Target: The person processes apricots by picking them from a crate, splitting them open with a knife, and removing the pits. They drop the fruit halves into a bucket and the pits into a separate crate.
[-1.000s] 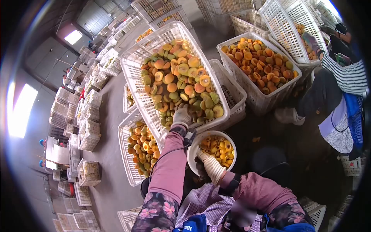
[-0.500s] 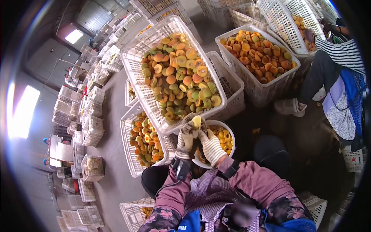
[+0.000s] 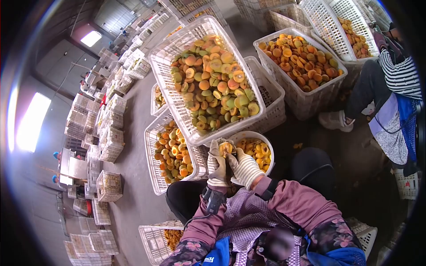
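Observation:
In the head view, my left hand, in a pale work glove with a grey cuff, holds a peach half with its cut face up. My right hand, in a striped glove, is closed against the fruit's right side. A small dark thing shows at its fingertips, too hidden to name. Both hands are over the left side of a white bucket holding yellow fruit pieces. Just beyond stands a tilted white crate full of green and orange halves.
Left of the bucket is another crate of fruit halves. At the back right stands a full crate. A co-worker in a striped sleeve sits at the far right. Stacked crates line the left side.
The fruit between my hands has turned from a pale yellow side to an orange cut face. Both hands have drawn closer together around it. The view has shifted slightly.

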Demonstrator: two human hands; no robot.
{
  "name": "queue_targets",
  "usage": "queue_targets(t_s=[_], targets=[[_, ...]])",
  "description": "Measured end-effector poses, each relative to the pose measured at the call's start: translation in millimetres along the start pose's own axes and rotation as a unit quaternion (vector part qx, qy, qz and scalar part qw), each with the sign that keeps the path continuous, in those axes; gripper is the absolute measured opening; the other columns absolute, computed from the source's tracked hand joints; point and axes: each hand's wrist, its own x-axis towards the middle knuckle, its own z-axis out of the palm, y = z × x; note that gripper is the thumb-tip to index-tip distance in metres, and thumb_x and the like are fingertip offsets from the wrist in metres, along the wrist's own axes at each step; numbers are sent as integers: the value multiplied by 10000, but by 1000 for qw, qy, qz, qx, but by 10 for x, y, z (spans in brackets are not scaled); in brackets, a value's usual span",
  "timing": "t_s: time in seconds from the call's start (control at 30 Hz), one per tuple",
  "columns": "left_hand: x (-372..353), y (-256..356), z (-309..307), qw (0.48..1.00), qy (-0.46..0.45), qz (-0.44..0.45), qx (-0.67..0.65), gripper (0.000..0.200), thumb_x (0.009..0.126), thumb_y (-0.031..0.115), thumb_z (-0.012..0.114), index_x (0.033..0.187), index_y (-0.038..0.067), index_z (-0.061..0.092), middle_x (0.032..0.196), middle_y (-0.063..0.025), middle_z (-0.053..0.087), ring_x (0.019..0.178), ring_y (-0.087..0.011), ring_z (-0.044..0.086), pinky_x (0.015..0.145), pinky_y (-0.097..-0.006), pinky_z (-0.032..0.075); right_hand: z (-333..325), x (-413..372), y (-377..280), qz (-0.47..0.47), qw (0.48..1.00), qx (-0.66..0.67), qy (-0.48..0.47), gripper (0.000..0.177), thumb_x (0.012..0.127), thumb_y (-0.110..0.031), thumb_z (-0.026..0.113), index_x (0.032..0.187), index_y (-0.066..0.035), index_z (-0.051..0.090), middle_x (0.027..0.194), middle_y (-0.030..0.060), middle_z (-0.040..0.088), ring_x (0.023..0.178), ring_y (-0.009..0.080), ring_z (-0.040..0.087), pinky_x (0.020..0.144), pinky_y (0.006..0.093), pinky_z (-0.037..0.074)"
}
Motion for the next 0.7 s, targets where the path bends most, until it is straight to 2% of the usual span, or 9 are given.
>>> queue_targets(t_s=[0.13, 0.3, 0.4, 0.43, 0.47, 0.5, 0.53, 0.6, 0.7], targets=[[24, -28, -4, 982, -65, -83, -156, 379, 967, 394, 412, 953, 42, 551, 831, -44, 571, 748, -119, 538, 696, -252, 454, 135, 52, 189, 5, 999, 39, -35, 347, 930, -291, 479, 1117, 2, 495, 939, 195, 622, 857, 336, 600, 725, 375, 473], [89, -184, 30, 973, -30, -96, -207, 364, 939, 397, 471, 956, 48, 572, 857, -56, 600, 782, -151, 562, 702, -275, 461, 166, 78, 211, 96, 934, 311, -145, 318, 953, -198, 464, 1214, -17, 480, 1044, 85, 601, 913, 158, 558, 780, 270, 461], [182, -361, -89, 980, -78, -48, -177, 294, 949, 304, 465, 1038, 38, 551, 945, -84, 593, 859, -168, 562, 775, -304, 462, 96, 53, 199, -5, 991, 92, -97, 382, 941, -248, 469, 1249, -23, 453, 960, 117, 629, 836, 256, 602, 739, 340, 485], [141, -467, -121, 992, -61, 110, 27, 251, 958, 234, 436, 1087, 34, 513, 1030, -112, 560, 940, -182, 538, 817, -327, 453, -36, 14, 75, -26, 996, -17, -84, 401, 938, -272, 466, 1256, -28, 447, 897, 122, 640, 788, 293, 615, 713, 366, 494], [151, -547, -200, 984, -100, 128, 70, 245, 957, 224, 429, 1099, 36, 497, 1057, -118, 540, 963, -186, 523, 830, -333, 447, 185, 55, 284, -93, 996, 2, -13, 389, 934, -312, 458, 1222, -52, 467, 735, 106, 613, 624, 300, 603, 587, 381, 493], [173, -513, -256, 973, -135, 145, 114, 241, 956, 214, 422, 1111, 39, 481, 1084, -124, 520, 985, -189, 508, 843, -339, 441, 148, 38, 260, -89, 996, 4, -11, 389, 934, -312, 458, 1222, -52, 467, 735, 106, 613, 624, 300, 603, 587, 381, 493], [184, -360, -229, 990, -133, 2, -41, 223, 949, 237, 442, 1041, 46, 511, 978, -98, 546, 892, -180, 527, 793, -316, 446, 52, -1, 154, -18, 986, 126, -105, 372, 937, -327, 448, 1201, -65, 478, 696, 90, 587, 582, 263, 585, 537, 365, 475], [200, -234, -250, 987, -152, -20, -37, 217, 946, 246, 446, 994, 47, 518, 917, -84, 549, 839, -175, 527, 762, -302, 442, -218, -130, -149, 130, 927, 245, -252, 356, 943, -396, 420, 1134, -107, 506, 617, 33, 512, 448, 157, 488, 396, 305, 393], [224, -149, -244, 987, -146, -59, -42, 237, 935, 274, 466, 884, 52, 530, 763, -47, 535, 717, -160, 519, 679, -265, 426, 26, -117, 62, 65, 941, 227, -244, 373, 929, -452, 434, 1095, -129, 519, 596, 4, 494, 416, 140, 450, 365, 288, 363]])
